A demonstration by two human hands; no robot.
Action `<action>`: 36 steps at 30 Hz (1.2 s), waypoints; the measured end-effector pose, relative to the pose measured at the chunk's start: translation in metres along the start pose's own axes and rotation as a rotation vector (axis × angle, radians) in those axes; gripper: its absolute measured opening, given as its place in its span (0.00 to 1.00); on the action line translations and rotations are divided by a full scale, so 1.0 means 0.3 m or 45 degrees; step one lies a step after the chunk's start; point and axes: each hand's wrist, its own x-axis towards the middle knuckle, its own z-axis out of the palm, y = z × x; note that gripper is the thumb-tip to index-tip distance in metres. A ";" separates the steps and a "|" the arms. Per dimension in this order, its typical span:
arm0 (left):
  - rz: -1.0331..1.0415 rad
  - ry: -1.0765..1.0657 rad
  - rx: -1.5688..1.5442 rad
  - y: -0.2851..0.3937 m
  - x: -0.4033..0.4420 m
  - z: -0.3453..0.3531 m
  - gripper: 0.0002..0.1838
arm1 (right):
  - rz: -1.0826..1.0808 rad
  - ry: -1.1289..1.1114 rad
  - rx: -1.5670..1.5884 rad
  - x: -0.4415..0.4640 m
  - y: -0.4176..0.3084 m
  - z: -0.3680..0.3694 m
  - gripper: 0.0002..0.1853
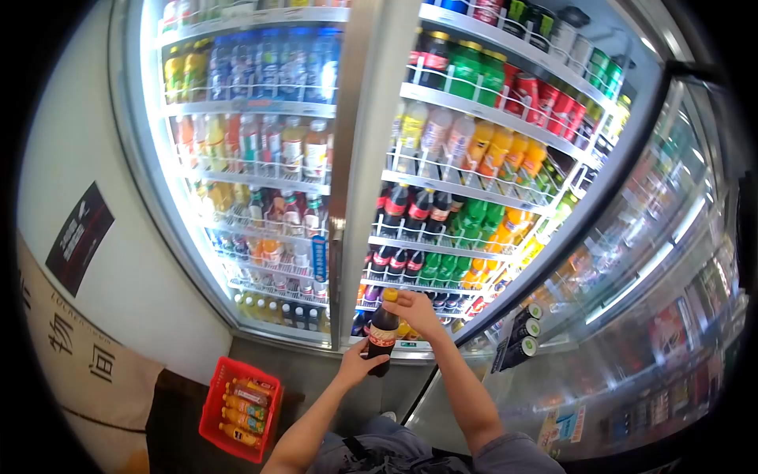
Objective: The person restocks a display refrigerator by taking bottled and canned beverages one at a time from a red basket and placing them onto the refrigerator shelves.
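A dark cola bottle (384,336) with a yellow cap and a pale and red label is held upright, slightly tilted, in front of the cooler. My left hand (360,365) is wrapped round its lower part. At the top, my right hand (414,310) has its fingers closed at the neck, just beside the cap. Behind the bottle are the lower shelves of the opened cooler section, with rows of dark cola bottles (395,261) and green bottles (446,267).
A red basket (212,411) holding several orange and red drink bottles stands on the floor at lower left. The open glass door (616,261) reaches along the right. A closed cooler door with a metal handle edge (338,237) is at left. A cloth hangs at far left.
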 end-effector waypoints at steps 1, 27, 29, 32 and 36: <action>0.001 -0.031 0.008 0.021 0.018 0.037 0.38 | -0.014 -0.008 -0.059 -0.017 -0.002 -0.049 0.21; 0.259 -0.144 0.100 0.291 0.527 0.727 0.32 | -0.409 0.631 -0.370 0.041 0.066 -0.849 0.24; 0.275 -0.129 0.122 0.300 0.571 0.731 0.32 | -0.336 0.627 -0.428 0.024 -0.003 -0.864 0.24; 0.425 -0.019 0.282 0.313 0.661 0.743 0.33 | -0.347 0.641 -0.395 0.036 -0.043 -0.873 0.24; 0.470 -0.075 0.308 0.367 0.807 0.746 0.35 | -0.434 0.778 -0.504 0.097 -0.058 -0.889 0.21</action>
